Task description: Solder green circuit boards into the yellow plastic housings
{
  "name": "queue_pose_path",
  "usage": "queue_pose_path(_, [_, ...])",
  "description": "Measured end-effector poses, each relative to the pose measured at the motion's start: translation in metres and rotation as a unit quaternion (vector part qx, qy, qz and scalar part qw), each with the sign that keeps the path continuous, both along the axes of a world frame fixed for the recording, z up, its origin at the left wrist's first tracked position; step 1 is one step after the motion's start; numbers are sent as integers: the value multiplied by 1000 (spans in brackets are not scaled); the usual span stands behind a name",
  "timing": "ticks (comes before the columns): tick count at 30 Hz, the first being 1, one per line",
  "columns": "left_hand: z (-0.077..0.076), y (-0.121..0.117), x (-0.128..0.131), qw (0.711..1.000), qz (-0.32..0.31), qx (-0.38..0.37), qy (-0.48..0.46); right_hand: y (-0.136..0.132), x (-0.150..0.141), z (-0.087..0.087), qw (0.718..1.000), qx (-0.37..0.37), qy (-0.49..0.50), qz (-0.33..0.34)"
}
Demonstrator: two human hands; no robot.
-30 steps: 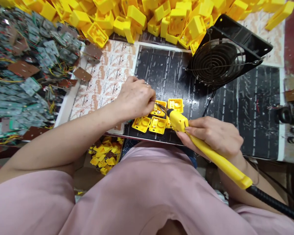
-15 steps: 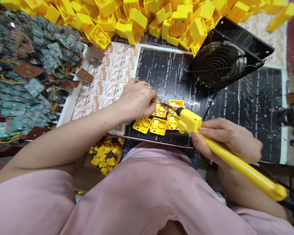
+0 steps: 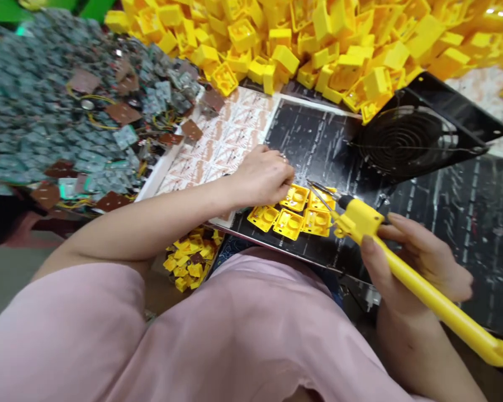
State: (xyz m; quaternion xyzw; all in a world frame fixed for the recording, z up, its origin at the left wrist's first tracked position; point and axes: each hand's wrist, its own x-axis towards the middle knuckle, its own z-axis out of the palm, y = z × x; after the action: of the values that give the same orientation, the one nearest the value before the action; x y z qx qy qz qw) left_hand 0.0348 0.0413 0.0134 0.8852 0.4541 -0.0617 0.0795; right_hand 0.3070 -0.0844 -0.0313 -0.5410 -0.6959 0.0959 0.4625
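My right hand (image 3: 423,262) is wrapped around the long handle of a yellow soldering iron (image 3: 419,285) with a wire-feed guide at its front. Its dark metal tip points left, over the back edge of several small open yellow plastic housings (image 3: 289,224). These lie in two rows, hollow side up, close to the table's front edge. My left hand (image 3: 266,174) rests at the left end of the back row with its fingers curled together, touching or just beside a housing. What those fingers pinch, if anything, is hidden beneath them.
A heap of yellow housings (image 3: 331,50) spans the back. Piled circuit boards with wires (image 3: 67,111) cover the left. A black fan (image 3: 402,134) stands at the back right on the black table covering (image 3: 302,128). Below the edge, a box holds yellow pieces (image 3: 190,259).
The view has swung, so everything sits farther right in the picture. The iron's tip has drawn back from the housing beside my left fingers, leaving a wider gap. Both hands keep their closed grips.
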Motion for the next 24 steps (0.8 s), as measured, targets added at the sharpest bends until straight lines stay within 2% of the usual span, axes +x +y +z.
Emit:
queue_pose_path(2, [-5, 1, -5, 1000, 0, 0, -20, 2, -8, 5, 998, 55, -37, -11])
queue_pose_path(4, [-9, 2, -8, 999, -3, 0, -41, 5, -14, 11, 994, 80, -68, 4])
queue_pose_path(9, [-14, 2, -12, 999, 11, -6, -53, 8, -20, 22, 992, 71, -94, 45])
queue_pose_path(16, [-11, 1, -11, 999, -3, -7, -51, 7, -20, 13, 995, 78, -45, 34])
queue_pose_path(24, [-11, 1, -11, 999, 4, -15, -28, 19, -30, 23, 987, 97, -82, 94])
